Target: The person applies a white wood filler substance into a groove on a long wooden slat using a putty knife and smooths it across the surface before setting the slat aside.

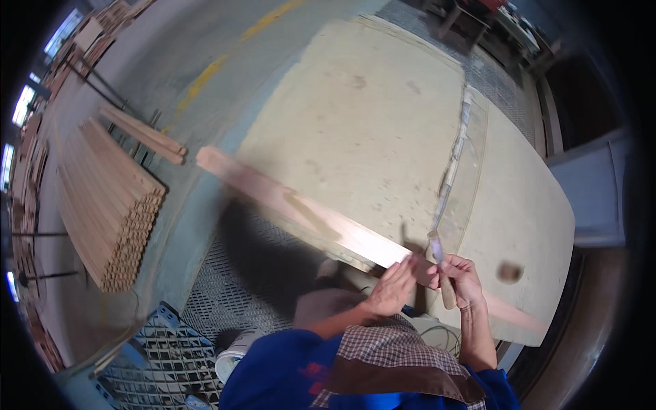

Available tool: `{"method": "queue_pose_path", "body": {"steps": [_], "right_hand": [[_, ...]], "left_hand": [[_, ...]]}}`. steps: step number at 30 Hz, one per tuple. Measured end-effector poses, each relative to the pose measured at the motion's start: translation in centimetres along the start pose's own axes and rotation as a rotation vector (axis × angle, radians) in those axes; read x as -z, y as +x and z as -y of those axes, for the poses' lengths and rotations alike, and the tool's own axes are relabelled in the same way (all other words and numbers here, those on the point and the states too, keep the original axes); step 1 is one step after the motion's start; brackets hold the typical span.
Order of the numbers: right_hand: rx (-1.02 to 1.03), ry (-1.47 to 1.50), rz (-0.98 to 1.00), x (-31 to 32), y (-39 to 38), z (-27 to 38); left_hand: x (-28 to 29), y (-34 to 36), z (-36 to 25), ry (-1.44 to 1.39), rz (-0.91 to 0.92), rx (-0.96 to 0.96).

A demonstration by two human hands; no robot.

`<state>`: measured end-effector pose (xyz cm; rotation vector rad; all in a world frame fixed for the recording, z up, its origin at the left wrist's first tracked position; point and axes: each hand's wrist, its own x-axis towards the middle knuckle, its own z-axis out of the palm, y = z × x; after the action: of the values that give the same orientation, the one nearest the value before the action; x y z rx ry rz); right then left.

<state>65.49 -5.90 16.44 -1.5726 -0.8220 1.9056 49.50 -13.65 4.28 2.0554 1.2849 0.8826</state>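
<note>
A long, pinkish wooden board (311, 208) lies across the near edge of the work surface (355, 102), running from far left to near right. My left hand (391, 288) rests on this board with its fingers stretched out, holding nothing. Just to the right, my right hand (463, 279) is closed around a wooden-handled putty knife (447, 292). Its light blade end points up and away from me, above the board; the tip is blurred, and I cannot tell whether it touches the wood.
A stack of wooden strips (109, 205) stands at the left, beside a few longer strips (147, 133). A white bucket (232, 355) is near my left side, by a blue-edged grid crate (164, 348). A small brown object (509, 272) sits on the right of the surface.
</note>
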Motion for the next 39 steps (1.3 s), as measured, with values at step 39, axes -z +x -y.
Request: {"method": "queue_pose_path", "body": {"steps": [39], "right_hand": [[0.050, -0.627, -0.090, 39.6, -4.4, 0.5]], "left_hand": [[-29.3, 22.2, -16.9, -0.423, 0.230, 0.223]]}}
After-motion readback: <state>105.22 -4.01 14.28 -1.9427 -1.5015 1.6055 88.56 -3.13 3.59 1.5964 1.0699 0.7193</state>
